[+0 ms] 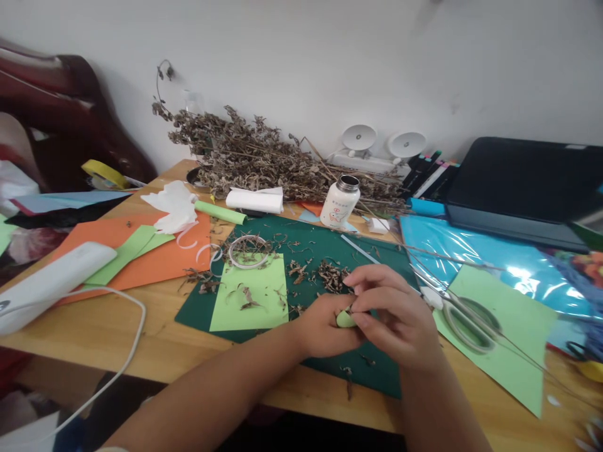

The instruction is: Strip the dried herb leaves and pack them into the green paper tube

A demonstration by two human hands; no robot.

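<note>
Two forearms (226, 389) nearest: left hand (327, 329) curled round one green roll (345, 319); right hand (400, 320) bent against it, hold unclear; one bottle (339, 204) stood beyond.

On our table (188, 351) lies the mat (325, 238). Its left part bears a sheet (249, 319), with a ring (230, 254) over the sheet's far edge; leaf bits (332, 276) lie to the sheet's right. Behind the mat stands a bottle (336, 207), with plants (264, 150) behind that. We have scissors (452, 301) right of the mat, tissue (172, 207) left of it.
</note>
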